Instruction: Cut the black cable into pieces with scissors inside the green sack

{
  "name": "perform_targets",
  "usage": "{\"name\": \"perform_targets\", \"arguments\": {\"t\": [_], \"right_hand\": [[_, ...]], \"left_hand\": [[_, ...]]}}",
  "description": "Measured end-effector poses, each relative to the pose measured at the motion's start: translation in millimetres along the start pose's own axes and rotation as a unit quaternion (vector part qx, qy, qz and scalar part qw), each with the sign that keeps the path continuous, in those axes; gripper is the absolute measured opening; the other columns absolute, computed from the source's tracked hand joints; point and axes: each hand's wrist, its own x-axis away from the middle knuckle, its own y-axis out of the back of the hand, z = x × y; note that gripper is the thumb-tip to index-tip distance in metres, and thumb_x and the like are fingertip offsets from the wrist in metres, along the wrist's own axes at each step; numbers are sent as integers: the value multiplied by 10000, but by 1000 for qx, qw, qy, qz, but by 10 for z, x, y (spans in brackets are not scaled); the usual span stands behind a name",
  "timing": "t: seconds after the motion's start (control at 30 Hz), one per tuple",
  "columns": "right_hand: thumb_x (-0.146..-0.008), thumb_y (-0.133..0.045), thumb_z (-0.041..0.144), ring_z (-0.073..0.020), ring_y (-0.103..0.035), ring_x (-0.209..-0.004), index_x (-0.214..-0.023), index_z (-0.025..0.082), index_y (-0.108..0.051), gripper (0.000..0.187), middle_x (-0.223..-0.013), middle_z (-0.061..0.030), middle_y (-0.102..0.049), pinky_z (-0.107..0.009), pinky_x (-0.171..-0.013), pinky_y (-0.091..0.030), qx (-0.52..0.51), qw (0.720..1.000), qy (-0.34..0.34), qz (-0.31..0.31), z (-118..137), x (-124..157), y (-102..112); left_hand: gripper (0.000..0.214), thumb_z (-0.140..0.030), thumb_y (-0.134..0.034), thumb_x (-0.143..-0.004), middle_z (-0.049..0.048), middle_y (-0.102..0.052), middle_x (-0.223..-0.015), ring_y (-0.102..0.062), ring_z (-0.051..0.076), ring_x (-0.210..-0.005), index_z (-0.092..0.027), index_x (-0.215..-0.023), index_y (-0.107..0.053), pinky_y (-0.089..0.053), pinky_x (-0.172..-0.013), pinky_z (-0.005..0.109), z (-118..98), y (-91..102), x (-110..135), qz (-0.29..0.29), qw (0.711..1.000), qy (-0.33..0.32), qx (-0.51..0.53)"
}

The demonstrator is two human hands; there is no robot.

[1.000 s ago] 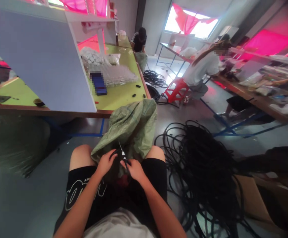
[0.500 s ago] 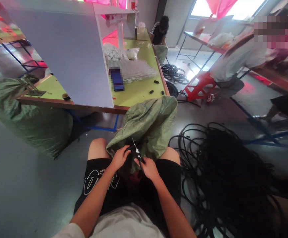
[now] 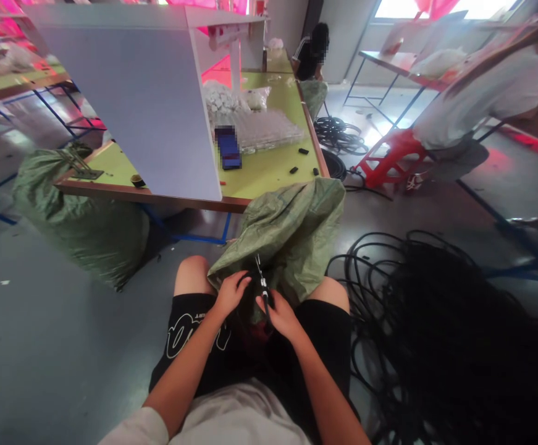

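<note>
My right hand (image 3: 281,314) is closed round the black handles of a pair of slim scissors or snips (image 3: 262,282). Their thin metal blades point away from me and stand slightly apart. To their left, my left hand (image 3: 232,293) pinches a small black piece (image 3: 248,275), hard to make out against the dark opening behind it. Both hands are over my lap, at the mouth of a green woven sack (image 3: 291,216). The sack hangs open between my knees, its upper edge against the table's front; shadow hides its contents.
Before me stands a yellow-green table (image 3: 269,182) with a white panel (image 3: 167,111), a phone (image 3: 229,148), clear plastic packs (image 3: 273,133) and small black pieces (image 3: 293,169). A full sack (image 3: 83,228) leans at left. Black cable coils (image 3: 458,334) cover the right floor. A person (image 3: 477,105) sits beyond.
The view has shifted, so the whole scene sits a little further right. The scissors' blades look further apart, and the dark piece by my left fingers shows less.
</note>
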Motion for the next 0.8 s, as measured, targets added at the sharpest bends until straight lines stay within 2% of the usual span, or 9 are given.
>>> {"name": "perform_targets", "arguments": {"t": [0.1, 0.2, 0.27, 0.33, 0.43, 0.53, 0.6, 0.7, 0.8], "right_hand": [[-859, -496, 597, -209, -616, -868, -998, 177, -599, 454, -958, -70, -656, -299, -763, -455, 13, 1000, -5, 12, 4, 8, 12], [-855, -508, 584, -210, -618, -874, -995, 172, -602, 445, -956, -69, -660, -297, -764, -459, 10, 999, 4, 33, 22, 31, 17], [-851, -515, 577, -214, -619, -890, -1011, 172, -604, 445, -974, -73, -664, -297, -775, -460, 9, 999, 14, 33, 33, 51, 20], [-852, -505, 587, -217, -625, -876, -1000, 179, -616, 448, -966, -71, -673, -291, -756, -458, 14, 999, 14, 32, 33, 70, 32], [-857, -462, 633, -204, -624, -731, -833, 186, -641, 482, -788, -45, -674, -268, -643, -424, 50, 998, -3, 45, 6, 86, 66], [-855, -435, 664, -182, -595, -625, -687, 191, -619, 534, -641, -24, -631, -256, -574, -368, 87, 996, -19, 30, -31, 83, 85], [-848, -442, 668, -181, -596, -622, -677, 194, -620, 535, -638, -25, -633, -256, -570, -359, 103, 994, -26, 15, -40, 77, 75], [-848, -457, 652, -190, -624, -691, -787, 199, -646, 495, -746, -40, -677, -251, -602, -381, 103, 994, -23, 6, -21, 69, 41], [-835, -485, 652, -195, -639, -741, -875, 199, -655, 486, -820, -56, -698, -243, -619, -391, 106, 994, -24, -11, 12, 60, 26]], "left_hand": [[405, -480, -466, -918, 96, -690, -1047, -633, 235, -977, -169, -1091, -659, -485, -900, 373, -43, 31, -4, 17, 999, 31, 35], [470, -555, -458, -899, 43, -639, -772, -587, 168, -714, -154, -1026, -667, -488, -673, 285, -118, 82, -6, 92, 984, 82, 130], [502, -592, -474, -877, -16, -500, -616, -473, 110, -569, -140, -992, -659, -406, -552, 222, -153, 108, -2, 153, 955, 124, 221], [505, -604, -511, -854, -58, -365, -560, -365, 73, -505, -129, -947, -651, -318, -503, 188, -154, 122, 3, 197, 919, 163, 299], [509, -612, -546, -830, -78, -283, -551, -282, 53, -477, -116, -886, -641, -240, -483, 182, -88, 123, -1, 214, 892, 194, 349], [571, -653, -513, -826, -83, -266, -535, -257, 55, -459, -100, -884, -643, -218, -470, 190, -10, 111, -15, 187, 903, 196, 332], [605, -668, -460, -843, -80, -283, -512, -272, 64, -446, -97, -883, -654, -231, -460, 196, 3, 105, -17, 165, 930, 181, 276], [546, -601, -412, -900, -13, -503, -579, -460, 110, -532, -126, -917, -682, -369, -528, 225, -43, 117, -1, 122, 976, 105, 145], [419, -501, -443, -924, 55, -693, -883, -620, 185, -803, -173, -1007, -690, -478, -750, 291, -82, 133, 23, 99, 993, 32, 47]]}}
